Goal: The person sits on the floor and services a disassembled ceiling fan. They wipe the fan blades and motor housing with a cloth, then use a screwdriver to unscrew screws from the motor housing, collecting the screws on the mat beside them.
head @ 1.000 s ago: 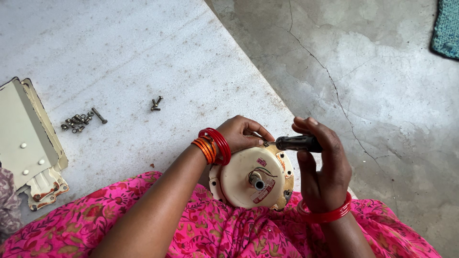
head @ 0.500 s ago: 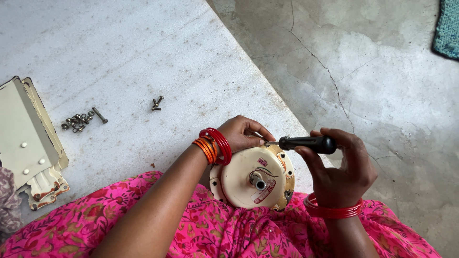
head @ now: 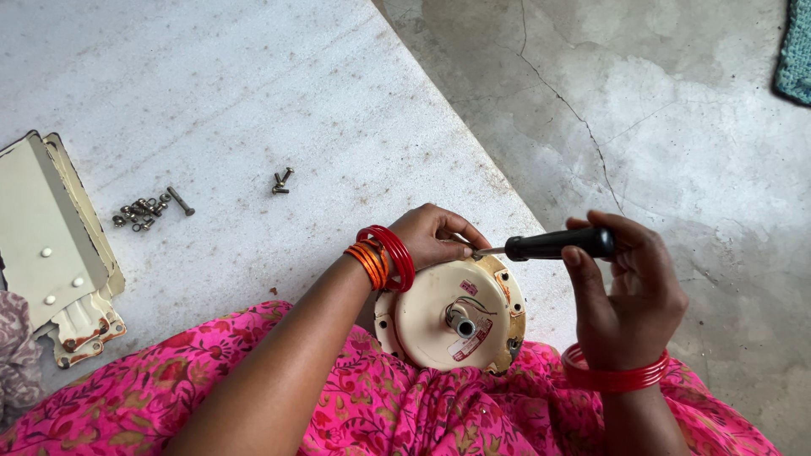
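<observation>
Here we steady the round cream motor housing (head: 452, 317) on our lap in the pink cloth (head: 355, 414), our left hand (head: 435, 238) curled over its rim at eleven o'clock. Our right hand (head: 629, 295), at three o'clock, grasps the black-handled screwdriver (head: 553, 244), whose long axis lies level, tip pointing left to the rim just beside the left fingertips. Farther off at ten o'clock lie loose screws (head: 145, 211) and cream metal plates (head: 51, 245) on the white slab (head: 253, 101).

The left hand (head: 432, 237) lies palm down, fingers curled forward and bunched at their tips, wrist bent slightly, the bare forearm running back and down toward the body. The right hand (head: 629, 291) is raised upright on its wrist, closed in a fist, thumb pressed along the near side, knuckles outward. The two hands sit near each other, not touching.
</observation>
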